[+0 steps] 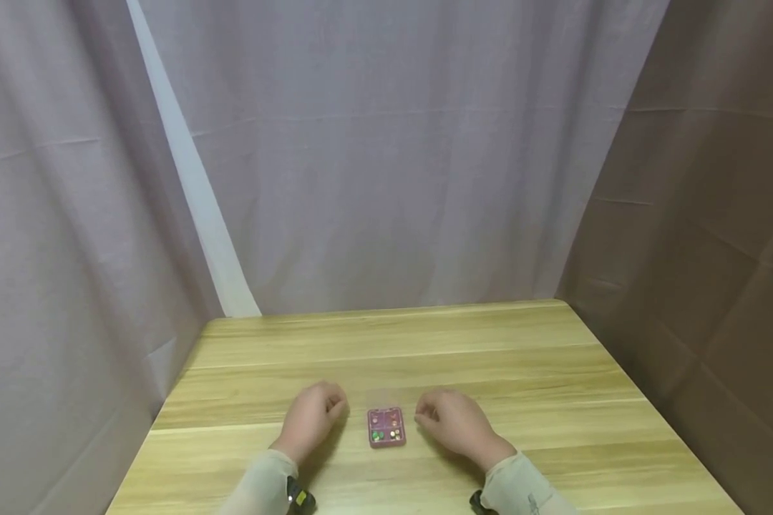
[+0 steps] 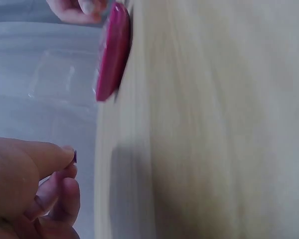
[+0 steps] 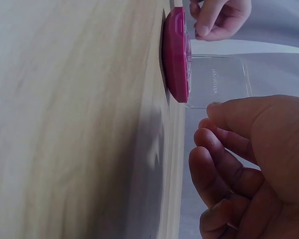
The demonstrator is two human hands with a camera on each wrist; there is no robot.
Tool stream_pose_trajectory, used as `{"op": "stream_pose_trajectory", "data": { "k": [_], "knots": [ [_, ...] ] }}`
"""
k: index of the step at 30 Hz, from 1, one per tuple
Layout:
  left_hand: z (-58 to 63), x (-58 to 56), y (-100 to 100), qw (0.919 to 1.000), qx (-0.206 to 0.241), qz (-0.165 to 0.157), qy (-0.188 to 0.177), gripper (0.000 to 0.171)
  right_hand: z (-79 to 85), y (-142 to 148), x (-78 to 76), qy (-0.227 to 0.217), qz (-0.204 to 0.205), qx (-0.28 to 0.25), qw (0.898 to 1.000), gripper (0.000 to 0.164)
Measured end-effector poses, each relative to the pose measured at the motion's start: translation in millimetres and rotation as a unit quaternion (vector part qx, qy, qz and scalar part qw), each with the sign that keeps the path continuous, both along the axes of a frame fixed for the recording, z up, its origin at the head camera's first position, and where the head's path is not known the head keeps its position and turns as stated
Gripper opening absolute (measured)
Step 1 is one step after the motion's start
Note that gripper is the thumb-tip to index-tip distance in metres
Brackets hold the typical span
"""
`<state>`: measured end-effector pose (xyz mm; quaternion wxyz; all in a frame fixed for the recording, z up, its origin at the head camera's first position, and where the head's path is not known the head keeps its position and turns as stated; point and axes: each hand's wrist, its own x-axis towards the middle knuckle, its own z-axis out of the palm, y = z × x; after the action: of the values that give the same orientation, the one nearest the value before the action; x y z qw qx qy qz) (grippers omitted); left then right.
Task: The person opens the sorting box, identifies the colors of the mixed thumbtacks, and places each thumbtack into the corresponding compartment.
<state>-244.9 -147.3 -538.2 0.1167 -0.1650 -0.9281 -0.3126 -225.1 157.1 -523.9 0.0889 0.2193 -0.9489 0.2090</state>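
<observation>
A small pink pill box [image 1: 386, 428] lies on the table between the hands, its clear lid [image 3: 219, 82] swung up and away from me. Its compartments hold small pieces, green ones [image 1: 377, 435] at the near left and pale and dark ones [image 1: 395, 434] at the near right. To the left of the box, my left hand [image 1: 313, 417] pinches a tiny dark purple piece [image 2: 75, 157] between thumb and finger. My right hand [image 1: 454, 422] hovers at the box's right side, fingers loosely curled, with nothing visible in them. Neither hand touches the box.
The wood-patterned table [image 1: 264, 357] spreads around the box and both hands. Grey curtains [image 1: 386, 179] hang behind it and on the left, with a darker curtain [image 1: 702, 250] on the right. A black wrist strap [image 1: 301, 497] sits at the left cuff.
</observation>
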Motion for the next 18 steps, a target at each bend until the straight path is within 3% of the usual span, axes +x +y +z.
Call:
{"op": "stream_pose_trajectory", "data": {
  "k": [7,18],
  "knots": [
    [2.5,18.5,4,0.9999,0.009,-0.007,-0.008,0.006,0.2,-1,2.1,-0.004,-0.004,-0.004,1.0,0.006],
    [7.7,29.5,23,0.9992,0.005,-0.038,0.013,0.006,-0.1,-5,1.1,-0.001,0.004,-0.003,1.0,0.006]
  ]
}}
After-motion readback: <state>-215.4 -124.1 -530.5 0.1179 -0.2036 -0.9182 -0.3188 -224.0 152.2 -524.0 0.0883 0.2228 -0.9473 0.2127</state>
